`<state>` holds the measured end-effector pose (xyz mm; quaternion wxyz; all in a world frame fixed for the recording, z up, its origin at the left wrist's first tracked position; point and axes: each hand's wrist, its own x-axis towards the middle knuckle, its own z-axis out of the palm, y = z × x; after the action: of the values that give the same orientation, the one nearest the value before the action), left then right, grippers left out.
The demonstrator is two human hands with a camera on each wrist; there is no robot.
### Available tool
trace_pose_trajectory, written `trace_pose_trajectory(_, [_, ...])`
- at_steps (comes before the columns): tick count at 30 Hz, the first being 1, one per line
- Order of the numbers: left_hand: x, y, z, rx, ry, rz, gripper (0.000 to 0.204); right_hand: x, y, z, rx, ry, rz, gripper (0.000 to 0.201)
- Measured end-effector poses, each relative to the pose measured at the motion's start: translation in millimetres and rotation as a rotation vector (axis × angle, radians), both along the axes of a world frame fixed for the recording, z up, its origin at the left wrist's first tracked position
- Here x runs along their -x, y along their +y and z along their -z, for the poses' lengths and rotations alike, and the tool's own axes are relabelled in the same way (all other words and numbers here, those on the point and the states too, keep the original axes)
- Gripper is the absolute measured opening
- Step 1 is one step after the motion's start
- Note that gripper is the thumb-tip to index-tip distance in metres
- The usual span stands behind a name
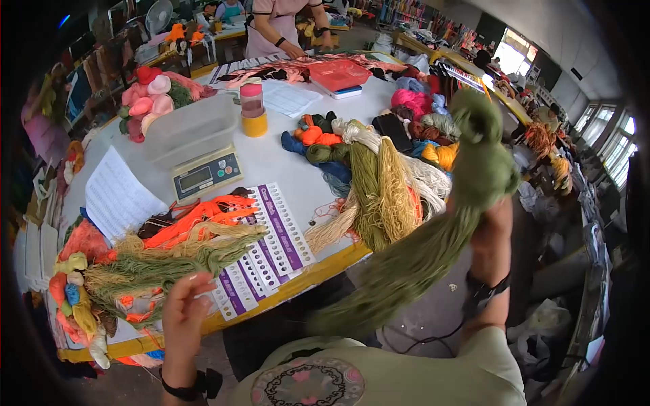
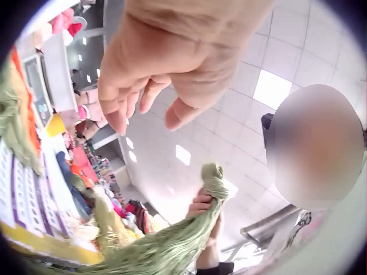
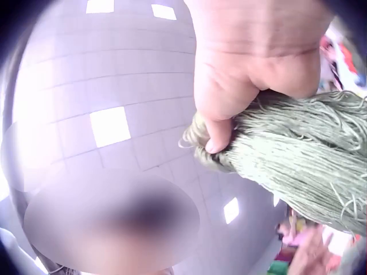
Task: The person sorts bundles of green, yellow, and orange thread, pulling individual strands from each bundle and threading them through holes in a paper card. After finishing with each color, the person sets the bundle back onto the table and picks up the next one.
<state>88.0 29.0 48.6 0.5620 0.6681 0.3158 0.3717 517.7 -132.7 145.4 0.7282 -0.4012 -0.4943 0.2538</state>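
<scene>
A long olive-green hank of thread (image 1: 413,274), knotted at its top, hangs from my raised right hand (image 1: 494,233) to the right of the table. In the right wrist view, the fingers and thumb grip the green strands (image 3: 298,149) just below the knot. My left hand (image 1: 186,314) is held in the air at the table's front left edge, fingers loosely bent and holding nothing. Close beyond it lie green and tan thread hanks (image 1: 183,264) and orange strands (image 1: 203,220). White-and-purple punched cards (image 1: 271,230) lie to its right.
Further hanks in green, cream and tan (image 1: 379,183) are heaped mid-table. A digital scale (image 1: 206,174) bears a clear plastic tub (image 1: 193,128), with a thread cone (image 1: 252,108) beside it. A red basket (image 1: 338,73) stands farther back. Another person (image 1: 277,30) works across the table.
</scene>
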Motion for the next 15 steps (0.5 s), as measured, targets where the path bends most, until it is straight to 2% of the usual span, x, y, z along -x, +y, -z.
trace_pose_trajectory(2, [9.4, -2.7, 9.2, 0.113, 0.123, -0.138, 0.032, -17.7, 15.9, -27.8, 0.047, -0.054, 0.230, 0.049])
trace_pose_trajectory(4, [12.7, -5.3, 29.6, 0.042, 0.141, -0.147, 0.030, -34.9, 55.8, -38.1, 0.109, -0.193, 0.347, 0.061])
trace_pose_trajectory(6, [12.0, -8.9, 35.5, -0.031, 0.165, -0.174, 0.028, -57.4, 105.6, -16.7, 0.112, -0.482, 0.457, 0.057])
trace_pose_trajectory(8, [4.1, -17.1, 30.8, -0.026, 0.164, -0.217, 0.028, -75.6, 146.8, 13.9, 0.278, -1.080, 0.732, 0.059])
trace_pose_trajectory(10, [11.8, -18.3, 29.3, -0.027, 0.169, -0.259, 0.027, -80.7, 178.8, 70.9, 0.462, -1.401, 0.855, 0.070])
trace_pose_trajectory(12, [29.2, -20.9, 28.9, -0.032, 0.229, -0.314, 0.029, -98.4, 197.7, 143.8, 0.853, -1.386, 0.593, 0.079])
trace_pose_trajectory(13, [40.1, -21.3, 29.9, -0.037, 0.233, -0.394, 0.027, -98.5, 206.2, 154.6, 0.488, -1.543, 0.674, 0.084])
trace_pose_trajectory(14, [56.9, -16.9, 28.1, -0.125, 0.319, -0.418, 0.026, -101.9, 208.5, 158.6, 0.609, -1.470, 0.671, 0.080])
trace_pose_trajectory(15, [77.6, -11.2, 23.4, -0.198, 0.416, -0.453, 0.024, -109.2, 215.0, 158.9, 0.565, -1.393, 0.542, 0.073])
